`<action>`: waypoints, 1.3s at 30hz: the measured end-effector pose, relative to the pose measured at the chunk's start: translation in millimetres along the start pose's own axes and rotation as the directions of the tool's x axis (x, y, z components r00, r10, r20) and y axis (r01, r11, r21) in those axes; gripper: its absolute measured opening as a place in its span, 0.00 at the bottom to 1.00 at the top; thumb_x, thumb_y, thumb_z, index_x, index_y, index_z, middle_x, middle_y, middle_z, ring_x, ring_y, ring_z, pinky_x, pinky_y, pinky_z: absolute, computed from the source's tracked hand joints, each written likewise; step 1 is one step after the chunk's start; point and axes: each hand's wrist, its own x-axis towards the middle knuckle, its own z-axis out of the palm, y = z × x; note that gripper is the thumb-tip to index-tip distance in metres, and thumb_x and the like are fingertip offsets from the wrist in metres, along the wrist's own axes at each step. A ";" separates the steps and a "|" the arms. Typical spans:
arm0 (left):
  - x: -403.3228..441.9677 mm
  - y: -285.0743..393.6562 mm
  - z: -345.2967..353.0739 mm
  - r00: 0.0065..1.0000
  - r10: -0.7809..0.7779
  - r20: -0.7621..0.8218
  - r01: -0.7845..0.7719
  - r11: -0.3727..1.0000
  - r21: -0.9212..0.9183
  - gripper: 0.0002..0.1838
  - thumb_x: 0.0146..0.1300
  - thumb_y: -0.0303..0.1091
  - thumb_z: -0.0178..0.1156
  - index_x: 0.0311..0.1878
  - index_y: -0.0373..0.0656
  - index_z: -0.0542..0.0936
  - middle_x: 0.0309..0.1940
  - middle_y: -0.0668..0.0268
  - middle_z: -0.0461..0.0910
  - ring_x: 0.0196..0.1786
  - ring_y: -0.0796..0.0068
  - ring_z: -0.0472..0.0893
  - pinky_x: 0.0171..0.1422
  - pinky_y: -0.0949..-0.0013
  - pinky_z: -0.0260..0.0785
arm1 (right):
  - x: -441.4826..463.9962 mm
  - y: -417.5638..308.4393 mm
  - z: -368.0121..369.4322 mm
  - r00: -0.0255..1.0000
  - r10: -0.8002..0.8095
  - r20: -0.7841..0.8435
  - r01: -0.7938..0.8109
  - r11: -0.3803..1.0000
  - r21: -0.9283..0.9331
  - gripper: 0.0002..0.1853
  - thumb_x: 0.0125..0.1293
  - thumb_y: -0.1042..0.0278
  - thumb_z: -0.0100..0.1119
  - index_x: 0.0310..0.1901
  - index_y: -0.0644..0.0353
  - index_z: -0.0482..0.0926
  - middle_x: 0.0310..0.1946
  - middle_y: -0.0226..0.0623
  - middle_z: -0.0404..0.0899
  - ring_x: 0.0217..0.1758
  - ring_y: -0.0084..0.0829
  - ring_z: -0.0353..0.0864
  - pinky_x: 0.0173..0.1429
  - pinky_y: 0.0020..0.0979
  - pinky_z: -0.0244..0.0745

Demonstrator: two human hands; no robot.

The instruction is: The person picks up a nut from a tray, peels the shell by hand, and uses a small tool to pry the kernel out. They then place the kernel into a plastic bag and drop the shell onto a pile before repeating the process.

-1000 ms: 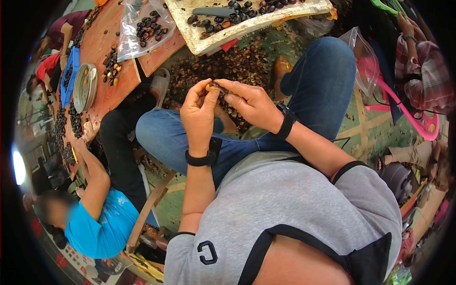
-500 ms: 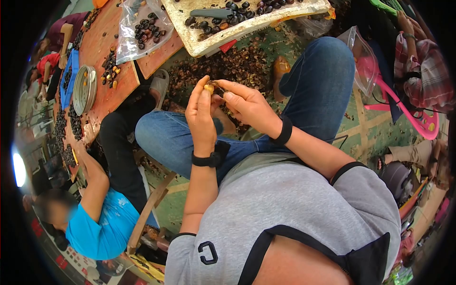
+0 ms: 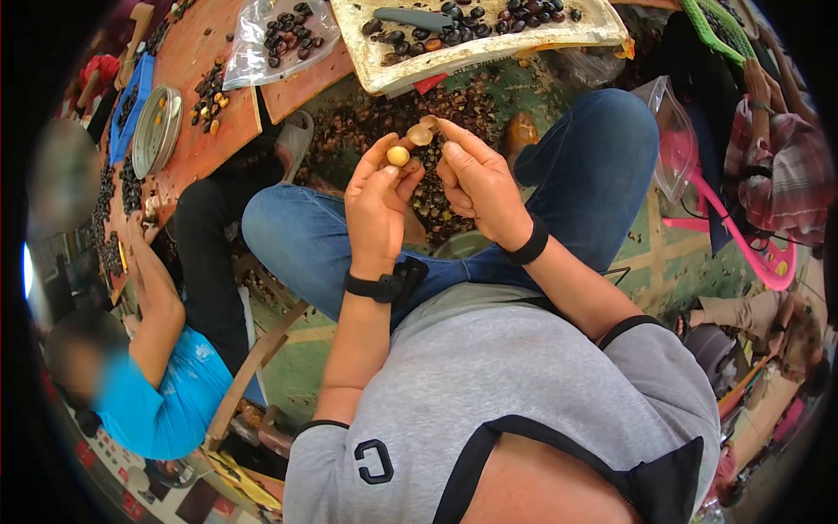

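My left hand [image 3: 377, 196] pinches a round pale-yellow kernel [image 3: 398, 156] between its fingertips, above my lap. Just right of it, my right hand [image 3: 478, 179] holds a thin brownish shell piece [image 3: 420, 134] at its fingertips, apart from the kernel. Something small and dark shows between the right thumb and forefinger, too small to make out. Beyond the hands, a white foam tray [image 3: 384, 73] carries dark nuts [image 3: 454, 35] and a grey-handled tool [image 3: 419, 17].
A clear bag of dark nuts [image 3: 288, 39] lies on the reddish wooden table [image 3: 205, 153], near a round metal lid [image 3: 157, 131] and a blue tray [image 3: 131, 109]. Shell scraps [image 3: 367, 122] litter the floor. A person in blue [image 3: 166, 402] sits at left; a pink stool [image 3: 742, 227] stands at right.
My hands have moved apart; the yellow kernel now sits fully exposed in the left fingers, and the shell piece is in the right. The view has shifted slightly.
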 end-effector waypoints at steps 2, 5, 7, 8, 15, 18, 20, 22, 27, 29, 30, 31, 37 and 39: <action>-0.2 4.1 2.2 1.000 -0.008 -0.005 0.007 0.997 -0.074 0.16 0.68 0.24 0.51 0.57 0.34 0.74 0.45 0.60 0.79 0.44 0.72 0.81 0.54 0.69 0.76 | 1.0 4.5 -1.5 0.999 -0.008 -0.043 0.009 1.000 0.007 0.24 0.75 0.65 0.46 0.71 0.56 0.62 0.22 0.23 0.64 0.16 0.12 0.56 0.17 0.18 0.49; 0.2 4.2 -10.2 0.999 0.050 -0.002 -0.050 0.994 0.094 0.12 0.67 0.24 0.55 0.52 0.37 0.76 0.45 0.62 0.80 0.43 0.76 0.81 0.51 0.72 0.77 | 3.8 7.3 -5.0 0.992 -0.051 -0.119 0.046 0.998 -0.041 0.26 0.76 0.63 0.44 0.72 0.59 0.58 0.24 0.24 0.65 0.16 0.14 0.56 0.17 0.17 0.49; -5.8 11.7 -20.4 0.994 0.095 0.053 -0.108 0.839 0.534 0.10 0.65 0.25 0.58 0.49 0.38 0.77 0.43 0.62 0.80 0.37 0.78 0.81 0.45 0.75 0.75 | 5.0 6.4 -9.7 0.998 -0.014 -0.068 0.010 0.998 -0.066 0.27 0.75 0.63 0.45 0.73 0.58 0.57 0.22 0.22 0.64 0.15 0.12 0.56 0.16 0.17 0.49; -8.6 14.5 -22.7 0.987 0.131 0.093 -0.160 0.843 0.513 0.12 0.66 0.25 0.55 0.51 0.38 0.75 0.45 0.61 0.80 0.38 0.77 0.81 0.46 0.74 0.75 | 7.0 9.5 -9.8 0.997 0.011 -0.082 -0.018 0.996 -0.085 0.25 0.76 0.63 0.43 0.72 0.58 0.58 0.22 0.22 0.64 0.15 0.12 0.55 0.16 0.17 0.49; -27.2 48.6 -32.4 0.951 0.273 0.144 -0.276 0.961 0.000 0.27 0.63 0.20 0.46 0.67 0.40 0.62 0.62 0.53 0.72 0.52 0.69 0.80 0.59 0.67 0.73 | 9.1 18.4 7.1 0.991 0.096 -0.094 -0.116 0.965 -0.236 0.22 0.76 0.65 0.43 0.69 0.60 0.63 0.22 0.23 0.64 0.16 0.14 0.56 0.18 0.19 0.50; -31.6 57.5 -36.3 0.940 0.306 0.154 -0.308 0.951 -0.012 0.30 0.62 0.18 0.46 0.69 0.39 0.60 0.62 0.54 0.72 0.54 0.69 0.79 0.60 0.66 0.72 | 8.9 24.5 2.1 0.991 0.113 -0.077 -0.128 0.962 -0.242 0.22 0.77 0.65 0.43 0.69 0.60 0.64 0.22 0.22 0.64 0.16 0.13 0.55 0.18 0.18 0.49; -33.2 63.6 -50.5 0.915 0.358 0.188 -0.366 0.931 0.009 0.30 0.62 0.17 0.47 0.69 0.38 0.61 0.57 0.56 0.75 0.55 0.70 0.78 0.62 0.65 0.71 | 7.5 28.1 0.1 0.984 0.174 -0.036 -0.176 0.937 -0.302 0.21 0.77 0.63 0.42 0.67 0.60 0.65 0.26 0.24 0.66 0.16 0.14 0.56 0.18 0.17 0.51; -38.0 73.6 -60.1 0.903 0.400 0.154 -0.415 0.906 0.079 0.30 0.62 0.16 0.47 0.69 0.38 0.60 0.54 0.56 0.77 0.55 0.71 0.77 0.61 0.66 0.70 | 5.6 35.0 3.2 0.990 0.140 0.006 -0.130 0.929 -0.346 0.21 0.77 0.63 0.42 0.67 0.60 0.66 0.25 0.24 0.65 0.16 0.13 0.56 0.18 0.17 0.50; -44.8 73.9 -43.7 0.895 0.413 0.168 -0.445 0.844 0.300 0.36 0.60 0.12 0.48 0.72 0.40 0.55 0.62 0.56 0.70 0.57 0.70 0.76 0.59 0.71 0.69 | -6.4 23.8 35.7 0.882 -0.169 0.439 0.442 0.615 -0.652 0.27 0.67 0.72 0.53 0.69 0.60 0.66 0.26 0.27 0.73 0.22 0.18 0.68 0.29 0.22 0.68; -42.0 66.6 -40.1 0.907 0.361 0.219 -0.414 0.859 0.301 0.38 0.59 0.11 0.48 0.73 0.42 0.54 0.67 0.55 0.64 0.58 0.70 0.75 0.59 0.72 0.69 | -12.3 -3.0 62.3 0.872 -0.071 0.484 0.454 0.490 -0.745 0.32 0.61 0.74 0.57 0.69 0.57 0.65 0.30 0.34 0.77 0.27 0.21 0.73 0.36 0.26 0.72; -40.9 65.0 -37.4 0.907 0.343 0.243 -0.408 0.859 0.310 0.38 0.59 0.11 0.48 0.74 0.43 0.54 0.68 0.55 0.63 0.59 0.71 0.75 0.59 0.72 0.69 | -8.8 -6.0 60.9 0.858 -0.084 0.506 0.487 0.444 -0.752 0.32 0.61 0.73 0.58 0.69 0.55 0.66 0.28 0.37 0.76 0.26 0.23 0.73 0.35 0.28 0.72; -40.3 64.2 -34.6 0.907 0.328 0.265 -0.403 0.857 0.321 0.38 0.60 0.11 0.48 0.74 0.43 0.53 0.69 0.55 0.62 0.60 0.71 0.74 0.59 0.71 0.69 | -7.5 -10.2 57.7 0.865 -0.102 0.491 0.483 0.439 -0.758 0.32 0.61 0.73 0.58 0.69 0.55 0.66 0.28 0.37 0.76 0.26 0.23 0.73 0.35 0.28 0.72; -38.0 63.2 -24.1 0.927 0.185 0.325 -0.289 0.906 0.309 0.41 0.58 0.11 0.47 0.75 0.42 0.50 0.72 0.53 0.59 0.59 0.73 0.74 0.59 0.73 0.69 | -2.9 -25.6 39.1 0.834 0.023 0.552 0.477 0.473 -0.741 0.29 0.62 0.73 0.58 0.67 0.54 0.70 0.26 0.35 0.77 0.27 0.21 0.74 0.36 0.27 0.72; -36.3 61.4 -20.2 0.926 0.159 0.341 -0.279 0.899 0.337 0.41 0.57 0.11 0.46 0.75 0.42 0.50 0.72 0.53 0.59 0.59 0.74 0.74 0.59 0.73 0.68 | -5.9 -33.0 36.7 0.848 0.050 0.528 0.430 0.518 -0.739 0.27 0.64 0.73 0.57 0.66 0.54 0.71 0.27 0.33 0.78 0.29 0.19 0.74 0.37 0.26 0.72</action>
